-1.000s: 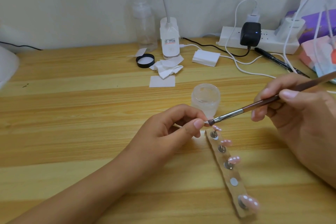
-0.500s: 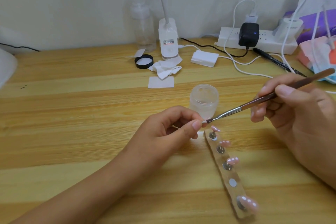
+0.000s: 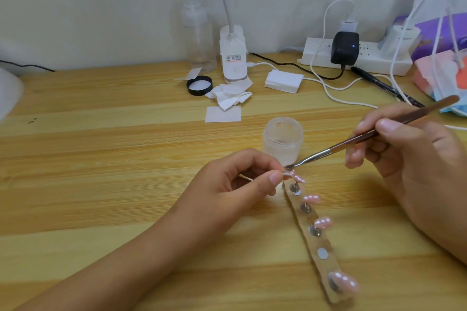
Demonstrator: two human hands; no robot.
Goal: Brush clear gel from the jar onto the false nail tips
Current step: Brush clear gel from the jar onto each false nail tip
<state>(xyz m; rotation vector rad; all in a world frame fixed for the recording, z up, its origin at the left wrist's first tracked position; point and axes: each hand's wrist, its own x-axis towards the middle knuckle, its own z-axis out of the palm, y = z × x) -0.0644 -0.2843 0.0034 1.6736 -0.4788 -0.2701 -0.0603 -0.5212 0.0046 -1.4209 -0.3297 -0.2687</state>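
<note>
White shape [image 3: 7, 93]: cut off by the left edge; could not tell what it was.
Bottle [image 3: 199, 35]: clear, stood by the wall, outline faint against it.
Lid [image 3: 199, 85]: black, lay open side up in front of the bottle.
Lamp [image 3: 233, 55]: white base at the table's back; its stem ran out of the top of the view.
Left hand [image 3: 240, 184]: thumb and forefinger pinched shut on a pink tip [image 3: 290, 174]; whether they gripped the tip itself or a small mount under it could not be told.
Jar [image 3: 283, 140]: frosted, uncapped, on the table just behind the left fingertips; the gel inside was hard to make out.
Strip [image 3: 326, 270]: lay on the table running toward the viewer; tips [image 3: 323, 222] sat on its studs, one stud bare. The top one merged with the pinched tip, the nearest one was blurred.
Brush [image 3: 338, 146]: bristles touched the pinched tip, handle slanted up to the right.
Power strip [image 3: 353, 58]: partly hidden by plugs and cables.
Right hand [image 3: 409, 159]: thumb and fingers closed round the brush handle; wrist cut off at the right edge.
</note>
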